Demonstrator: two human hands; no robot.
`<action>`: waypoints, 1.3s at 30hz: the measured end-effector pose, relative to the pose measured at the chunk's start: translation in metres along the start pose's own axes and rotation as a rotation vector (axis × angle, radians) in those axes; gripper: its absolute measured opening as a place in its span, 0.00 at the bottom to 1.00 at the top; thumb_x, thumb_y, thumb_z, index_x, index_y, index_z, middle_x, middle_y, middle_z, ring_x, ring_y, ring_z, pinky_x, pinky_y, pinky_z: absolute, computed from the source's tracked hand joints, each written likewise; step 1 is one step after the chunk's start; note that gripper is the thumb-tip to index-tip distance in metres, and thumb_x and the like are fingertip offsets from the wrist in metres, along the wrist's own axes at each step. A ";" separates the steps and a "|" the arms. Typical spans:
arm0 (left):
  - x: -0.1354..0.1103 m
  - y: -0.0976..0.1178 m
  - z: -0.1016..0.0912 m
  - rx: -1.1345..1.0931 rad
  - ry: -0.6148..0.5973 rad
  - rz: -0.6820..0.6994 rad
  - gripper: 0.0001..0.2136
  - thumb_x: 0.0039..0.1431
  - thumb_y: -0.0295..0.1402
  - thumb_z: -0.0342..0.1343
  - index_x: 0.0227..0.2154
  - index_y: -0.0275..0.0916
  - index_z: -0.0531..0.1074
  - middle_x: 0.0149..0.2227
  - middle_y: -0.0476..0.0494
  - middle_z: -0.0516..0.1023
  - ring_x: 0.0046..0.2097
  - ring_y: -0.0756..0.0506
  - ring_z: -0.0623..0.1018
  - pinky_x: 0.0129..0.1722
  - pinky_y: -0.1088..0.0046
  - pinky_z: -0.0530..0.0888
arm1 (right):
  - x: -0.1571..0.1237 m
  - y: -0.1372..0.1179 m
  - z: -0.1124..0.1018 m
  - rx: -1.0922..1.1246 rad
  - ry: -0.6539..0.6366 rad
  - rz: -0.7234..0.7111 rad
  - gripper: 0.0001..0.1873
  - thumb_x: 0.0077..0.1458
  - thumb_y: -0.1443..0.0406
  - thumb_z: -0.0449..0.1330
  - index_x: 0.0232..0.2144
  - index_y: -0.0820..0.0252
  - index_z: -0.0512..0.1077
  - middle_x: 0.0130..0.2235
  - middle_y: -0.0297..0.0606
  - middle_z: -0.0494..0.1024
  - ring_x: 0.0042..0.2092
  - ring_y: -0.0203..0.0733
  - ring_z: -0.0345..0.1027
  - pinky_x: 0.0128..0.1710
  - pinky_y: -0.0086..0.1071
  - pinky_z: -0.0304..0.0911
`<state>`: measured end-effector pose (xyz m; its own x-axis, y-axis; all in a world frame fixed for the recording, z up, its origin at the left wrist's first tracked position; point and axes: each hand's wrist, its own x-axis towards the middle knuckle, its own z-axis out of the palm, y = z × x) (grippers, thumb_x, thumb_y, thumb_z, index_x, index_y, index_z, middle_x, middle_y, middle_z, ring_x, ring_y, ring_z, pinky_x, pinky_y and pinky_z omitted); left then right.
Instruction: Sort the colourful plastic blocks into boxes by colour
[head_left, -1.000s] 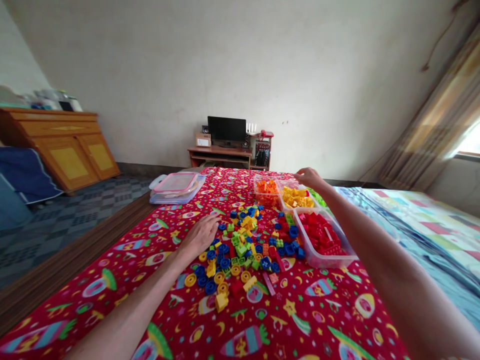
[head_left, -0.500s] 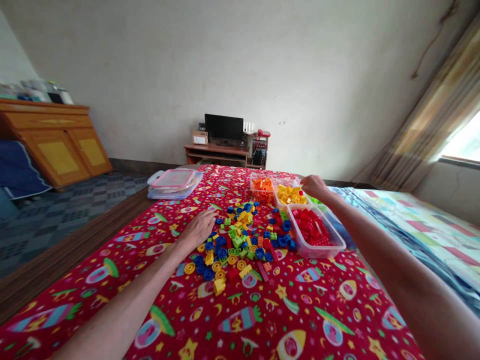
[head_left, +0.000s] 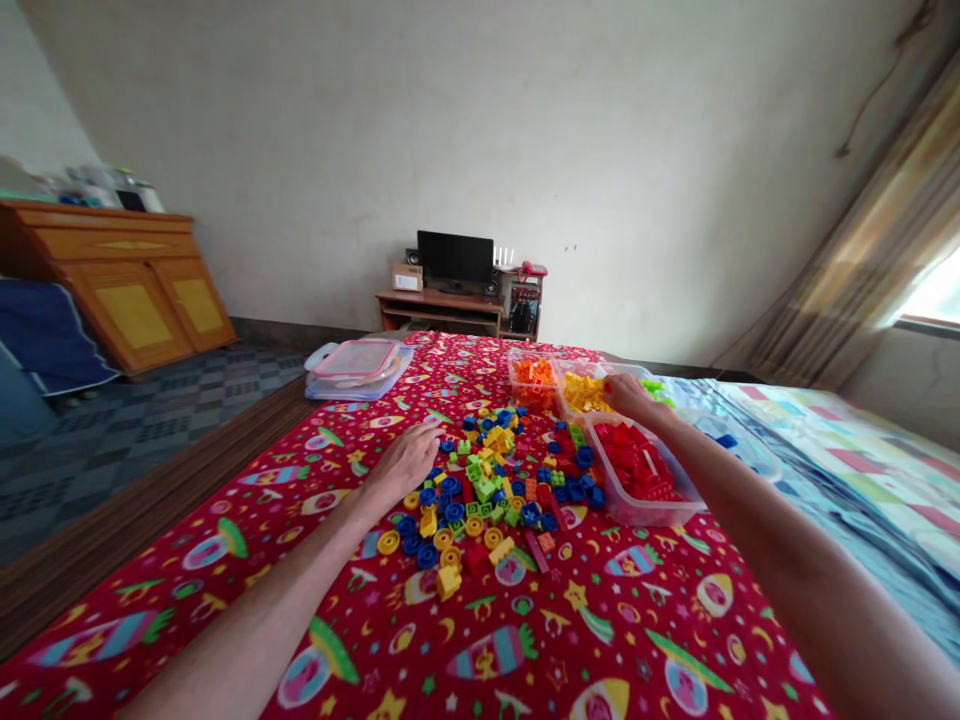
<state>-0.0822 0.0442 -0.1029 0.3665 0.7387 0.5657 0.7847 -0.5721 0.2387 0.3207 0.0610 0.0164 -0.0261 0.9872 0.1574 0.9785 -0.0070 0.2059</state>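
Observation:
A loose pile of toy building bricks (head_left: 487, 490) in blue, green, yellow, red and orange lies on the red patterned cloth (head_left: 600, 620). My left hand (head_left: 409, 458) rests palm down at the pile's left edge, fingers stretched out beside a blue brick (head_left: 446, 446). My right hand (head_left: 628, 396) is over the right side of the clear box of yellow bricks (head_left: 583, 392), its fingers bent together and pointing down. Whatever is between those fingers is hidden. Closer to me stands a clear box of red bricks (head_left: 637, 465), partly behind my right forearm.
A box of orange bricks (head_left: 534, 378) stands left of the yellow one. Green bricks (head_left: 656, 390) show past my right wrist, and a clear container with blue bricks (head_left: 726, 440) lies farther right. Stacked lids (head_left: 358, 368) lie at the far left edge.
My right hand has come down slightly and moved a little right relative to the view, beside the yellow bricks. The view has shifted left, showing the blue-brick container. My left hand stays by the pile.

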 end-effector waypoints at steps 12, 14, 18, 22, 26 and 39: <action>-0.001 0.001 0.000 -0.020 -0.004 -0.019 0.21 0.63 0.37 0.37 0.45 0.36 0.74 0.51 0.37 0.75 0.54 0.40 0.73 0.57 0.59 0.68 | 0.000 -0.004 -0.012 -0.042 -0.020 -0.048 0.16 0.58 0.72 0.47 0.35 0.65 0.76 0.38 0.49 0.78 0.40 0.44 0.72 0.38 0.30 0.62; -0.001 0.002 -0.001 -0.018 -0.013 -0.017 0.21 0.62 0.37 0.37 0.45 0.35 0.74 0.51 0.36 0.75 0.54 0.40 0.73 0.57 0.59 0.68 | -0.002 -0.006 -0.014 -0.038 -0.021 -0.054 0.16 0.57 0.72 0.48 0.35 0.66 0.77 0.38 0.51 0.78 0.41 0.44 0.72 0.38 0.30 0.62; 0.000 0.005 -0.002 0.000 -0.009 -0.014 0.22 0.62 0.36 0.37 0.45 0.33 0.74 0.51 0.35 0.75 0.55 0.41 0.73 0.58 0.61 0.67 | -0.006 -0.010 -0.018 -0.018 -0.014 -0.041 0.16 0.58 0.70 0.49 0.36 0.67 0.77 0.40 0.52 0.78 0.42 0.45 0.72 0.38 0.29 0.61; 0.001 0.006 -0.003 0.012 -0.019 -0.015 0.21 0.62 0.36 0.37 0.44 0.33 0.75 0.50 0.35 0.76 0.55 0.42 0.73 0.58 0.62 0.67 | -0.007 -0.013 -0.021 0.014 0.000 0.034 0.16 0.57 0.67 0.50 0.39 0.67 0.76 0.43 0.52 0.78 0.43 0.46 0.72 0.35 0.28 0.61; 0.001 0.005 -0.003 0.001 -0.013 -0.017 0.20 0.62 0.36 0.38 0.43 0.34 0.75 0.49 0.36 0.76 0.53 0.41 0.73 0.57 0.60 0.68 | -0.005 -0.013 -0.020 0.091 0.003 0.113 0.16 0.54 0.65 0.52 0.40 0.64 0.76 0.46 0.50 0.77 0.45 0.46 0.71 0.35 0.28 0.61; 0.001 0.002 0.000 -0.009 0.027 -0.013 0.19 0.61 0.36 0.40 0.42 0.38 0.75 0.48 0.39 0.77 0.53 0.42 0.74 0.57 0.60 0.69 | -0.014 -0.004 -0.030 0.223 0.192 0.105 0.17 0.53 0.67 0.50 0.37 0.63 0.78 0.37 0.44 0.81 0.40 0.42 0.73 0.34 0.26 0.58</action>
<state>-0.0800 0.0435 -0.1014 0.3430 0.7363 0.5833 0.7847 -0.5659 0.2530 0.3106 0.0427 0.0422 0.0601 0.9347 0.3503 0.9981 -0.0512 -0.0344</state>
